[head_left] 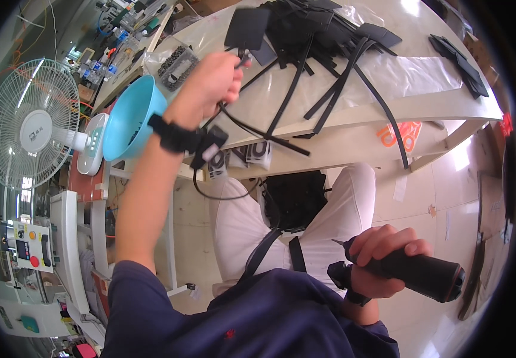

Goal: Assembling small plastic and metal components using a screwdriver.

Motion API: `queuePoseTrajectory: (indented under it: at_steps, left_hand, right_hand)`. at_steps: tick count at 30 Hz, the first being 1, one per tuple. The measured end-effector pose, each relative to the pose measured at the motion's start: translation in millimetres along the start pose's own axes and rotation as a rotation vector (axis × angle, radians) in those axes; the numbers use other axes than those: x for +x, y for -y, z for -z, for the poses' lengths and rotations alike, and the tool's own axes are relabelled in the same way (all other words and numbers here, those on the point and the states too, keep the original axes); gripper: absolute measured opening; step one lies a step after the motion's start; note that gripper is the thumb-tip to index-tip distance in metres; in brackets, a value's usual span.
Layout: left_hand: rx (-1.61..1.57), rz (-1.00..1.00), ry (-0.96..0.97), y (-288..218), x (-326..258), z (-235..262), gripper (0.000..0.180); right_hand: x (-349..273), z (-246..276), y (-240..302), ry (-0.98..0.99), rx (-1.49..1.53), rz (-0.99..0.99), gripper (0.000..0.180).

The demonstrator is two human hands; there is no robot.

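My left hand is over the left part of the white table, fingers closed round a black part with a flat square panel at its upper end. The fingers hide where it is gripped. A black strap hangs from below this hand toward the table edge; whether it joins the panel I cannot tell. Down at the right, above my thigh, my right hand is wrapped round a black cordless screwdriver, its thin bit pointing left. Beyond my left hand lies a heap of black panels and straps.
A clear box of small dark parts and a light blue bowl stand left of my left hand. A white fan is farther left. Clear plastic sheeting covers part of the table. Black material lies between my knees.
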State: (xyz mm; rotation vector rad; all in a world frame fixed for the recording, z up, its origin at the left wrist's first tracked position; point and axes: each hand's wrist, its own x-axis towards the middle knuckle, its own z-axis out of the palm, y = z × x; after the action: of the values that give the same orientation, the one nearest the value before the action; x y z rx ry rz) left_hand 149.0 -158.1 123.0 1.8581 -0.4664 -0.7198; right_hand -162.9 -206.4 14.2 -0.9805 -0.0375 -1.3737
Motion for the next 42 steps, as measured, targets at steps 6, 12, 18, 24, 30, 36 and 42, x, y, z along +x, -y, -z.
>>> queuePoseTrajectory:
  at_steps: [6, 12, 18, 24, 30, 36, 42]
  left_hand:
    - [-0.384, 0.088, 0.129, 50.7, -114.9, -17.5, 0.037]
    - [-0.672, 0.118, 0.345, 106.6, -176.0, -31.9, 0.051]
    - [-0.732, 0.022, 0.329, 129.0, -210.1, -51.3, 0.031]
    - [-0.163, -0.274, 0.011, 135.4, -225.1, -64.0, 0.026]
    - [-0.127, -0.2, 0.048, 126.0, -237.0, -66.4, 0.032]
    - [-0.029, -0.385, -0.063, 137.5, -236.5, -73.6, 0.026]
    - [0.083, -0.57, -0.167, 147.1, -235.9, -79.0, 0.022]
  right_hand:
    - [14.0, -24.8, 5.7, 0.091, 0.115, 0.079, 0.051]
    - [24.1, -73.0, 5.6, 0.037, 0.268, 0.232, 0.051]
    - [14.2, -91.7, 9.3, 0.248, 0.153, 0.172, 0.049]
    - [-1.8, -105.5, 5.3, 0.127, 0.285, 0.22, 0.05]
    - [-11.0, -104.1, 4.2, 0.215, 0.227, 0.265, 0.051]
    - [-15.5, -105.4, 7.7, 0.189, 0.254, 0.319, 0.052]
    - [-18.3, -102.4, 14.6, 0.159, 0.193, 0.32, 0.053]
